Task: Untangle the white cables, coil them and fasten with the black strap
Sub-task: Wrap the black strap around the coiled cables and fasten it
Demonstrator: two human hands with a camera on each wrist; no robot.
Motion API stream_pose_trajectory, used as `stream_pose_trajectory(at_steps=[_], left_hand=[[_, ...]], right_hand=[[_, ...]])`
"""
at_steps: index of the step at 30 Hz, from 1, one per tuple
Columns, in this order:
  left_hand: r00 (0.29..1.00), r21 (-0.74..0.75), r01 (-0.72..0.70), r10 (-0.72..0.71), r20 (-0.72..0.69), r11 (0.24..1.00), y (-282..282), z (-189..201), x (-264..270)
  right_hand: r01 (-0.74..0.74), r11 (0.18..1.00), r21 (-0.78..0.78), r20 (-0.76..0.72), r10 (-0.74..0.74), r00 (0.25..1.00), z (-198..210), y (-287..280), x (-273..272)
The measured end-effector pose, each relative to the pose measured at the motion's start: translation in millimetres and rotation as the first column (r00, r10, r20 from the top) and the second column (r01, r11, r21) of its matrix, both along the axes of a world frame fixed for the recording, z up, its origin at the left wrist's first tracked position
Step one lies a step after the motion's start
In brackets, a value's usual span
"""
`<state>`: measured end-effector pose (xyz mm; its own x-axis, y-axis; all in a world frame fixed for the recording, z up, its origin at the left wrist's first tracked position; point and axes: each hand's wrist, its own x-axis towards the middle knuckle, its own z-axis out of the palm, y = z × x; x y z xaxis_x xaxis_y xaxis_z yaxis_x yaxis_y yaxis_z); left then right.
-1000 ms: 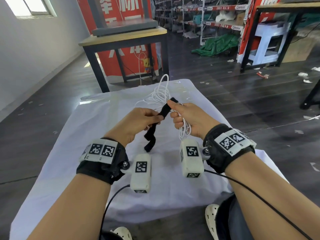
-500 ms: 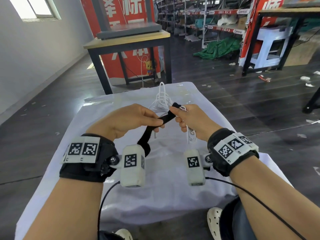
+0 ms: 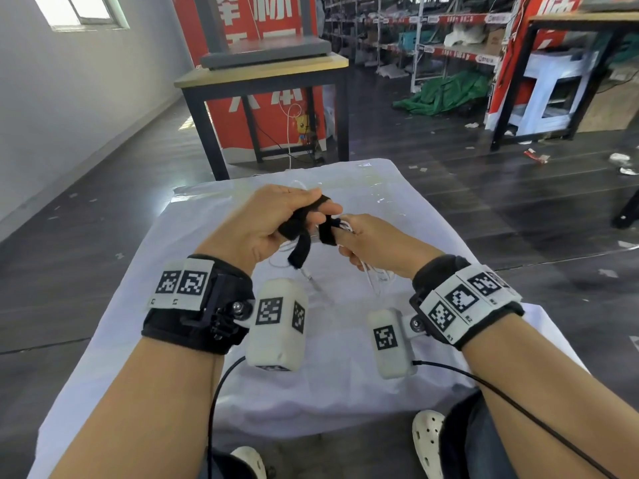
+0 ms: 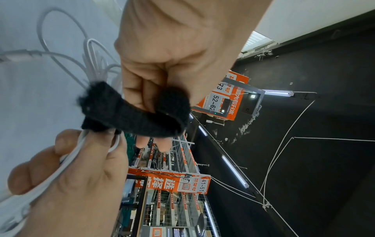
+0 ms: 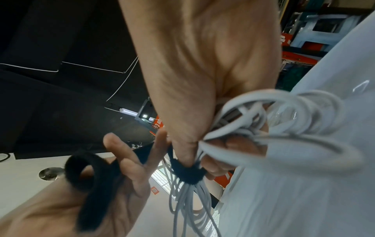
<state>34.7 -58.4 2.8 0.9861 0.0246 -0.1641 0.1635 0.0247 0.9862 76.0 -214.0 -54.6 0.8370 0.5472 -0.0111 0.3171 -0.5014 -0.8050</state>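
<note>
1. the right hand (image 3: 377, 242) gripped the bundled white cables (image 5: 253, 121), its thumb pressing the black strap (image 5: 187, 174) against them.
2. the strap circled the bundle just beyond the right thumb.
3. the left hand (image 3: 262, 223), just left of the right hand, pinched the strap's free length, which looped over its fingers (image 4: 162, 144).
4. both hands hovered above the white cloth (image 3: 311, 392).

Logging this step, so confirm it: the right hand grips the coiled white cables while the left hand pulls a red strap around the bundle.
Wrong in one respect: the strap is black, not red, as the right wrist view shows. The rest stands: the right hand grips the coiled white cables, and the left hand pulls the strap around the bundle.
</note>
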Motion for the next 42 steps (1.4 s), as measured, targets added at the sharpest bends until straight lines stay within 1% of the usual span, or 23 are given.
stream_pose_trajectory(at_steps=[4,8,10,12,13,15,18,19,21,22,24,25,27,28,29,30,32,35,36,37,39,41,42], left_hand=[[0.998,-0.108,-0.05,0.046,-0.041,0.993,-0.1,-0.6,0.0],[0.995,-0.089,-0.078,0.073,-0.064,0.993,-3.6,-2.7,1.4],[0.992,-0.069,-0.122,0.121,-0.019,0.99,-5.4,-0.4,5.3],[0.979,-0.082,-0.197,0.2,0.035,0.977,-3.9,3.8,10.9],[0.974,-0.096,-0.214,0.22,0.047,0.972,-1.9,5.2,13.1],[0.98,-0.104,-0.182,0.189,0.062,0.978,1.9,3.8,13.8],[0.992,-0.044,-0.085,0.089,0.086,0.995,3.7,-4.0,10.8],[0.993,0.006,-0.068,0.067,0.096,0.998,4.3,-5.5,10.3],[0.991,0.185,-0.057,0.034,0.127,0.981,5.2,-6.4,10.7],[0.99,0.304,-0.067,0.025,0.141,0.95,5.9,-6.9,11.2],[0.99,0.532,-0.091,0.017,0.143,0.842,5.3,-8.8,11.5],[0.991,0.646,-0.084,-0.002,0.131,0.759,4.9,-10.6,12.1],[0.996,0.85,-0.041,-0.048,0.078,0.525,3.2,-13.3,13.8],[0.997,0.907,-0.023,-0.057,0.052,0.42,1.9,-13.4,14.1],[0.997,0.934,-0.012,-0.064,0.038,0.357,0.3,-13.0,14.3],[0.997,0.942,-0.006,-0.072,0.032,0.337,-0.6,-12.1,14.1],[0.995,0.932,-0.005,-0.093,0.042,0.363,-1.1,-11.1,13.4],[0.987,0.896,-0.045,-0.117,0.108,0.442,-1.3,-11.6,13.0],[0.982,0.869,-0.063,-0.123,0.141,0.491,-1.3,-11.6,12.4],[0.976,0.825,-0.064,-0.137,0.169,0.562,-1.1,-10.6,11.8],[0.963,0.734,-0.008,-0.193,0.189,0.679,-1.3,-5.8,9.2],[0.955,0.68,0.052,-0.236,0.181,0.732,-2.9,-0.4,5.0],[0.953,0.67,0.041,-0.23,0.196,0.741,-2.8,1.1,4.4]], right_hand=[[-0.044,0.996,-0.081,0.045,0.048,0.998,6.6,0.1,-4.1],[-0.032,0.981,-0.19,0.209,0.072,0.975,10.4,1.6,-4.9],[-0.069,0.952,-0.3,0.238,0.145,0.96,5.5,8.6,-9.3],[-0.136,0.922,-0.362,0.214,0.224,0.951,-4.4,20.3,-17.5],[-0.152,0.92,-0.363,0.206,0.238,0.949,-8.2,25.5,-20.9],[-0.131,0.937,-0.325,0.221,0.21,0.952,-10.6,30.1,-20.9],[-0.082,0.944,-0.32,0.195,0.15,0.969,-2.5,20.8,-13.4],[-0.066,0.948,-0.312,0.168,0.124,0.978,-0.5,16.7,-10.2],[-0.03,0.971,-0.235,0.098,0.054,0.994,1.8,9.3,-6.8],[-0.015,0.982,-0.187,0.073,0.029,0.997,2.6,7.3,-6.8],[0.003,0.991,-0.135,0.061,0.005,0.998,2.8,5.1,-6.7],[0.005,0.992,-0.13,0.064,0.003,0.998,2.5,4.9,-6.9],[0.006,0.991,-0.132,0.062,0.002,0.998,2.7,5.9,-8.0],[0.007,0.992,-0.128,0.059,0.001,0.998,2.5,6.4,-8.1],[0.011,0.992,-0.123,0.054,-0.004,0.999,2.1,6.0,-8.1],[0.016,0.993,-0.12,0.049,-0.011,0.999,2.2,5.8,-8.3],[0.028,0.993,-0.112,0.044,-0.023,0.999,3.0,4.8,-8.2],[0.035,0.994,-0.101,0.033,-0.032,0.999,5.1,3.5,-7.4],[0.038,0.994,-0.104,0.027,-0.036,0.999,5.6,3.7,-7.0],[0.044,0.993,-0.11,0.018,-0.043,0.999,5.8,4.0,-6.5],[0.051,0.992,-0.112,-0.015,-0.053,0.998,5.2,4.3,-5.9],[0.032,0.994,-0.104,-0.066,-0.039,0.997,5.1,3.2,-6.1],[0.014,0.995,-0.103,-0.09,-0.023,0.996,6.3,3.1,-6.7]])
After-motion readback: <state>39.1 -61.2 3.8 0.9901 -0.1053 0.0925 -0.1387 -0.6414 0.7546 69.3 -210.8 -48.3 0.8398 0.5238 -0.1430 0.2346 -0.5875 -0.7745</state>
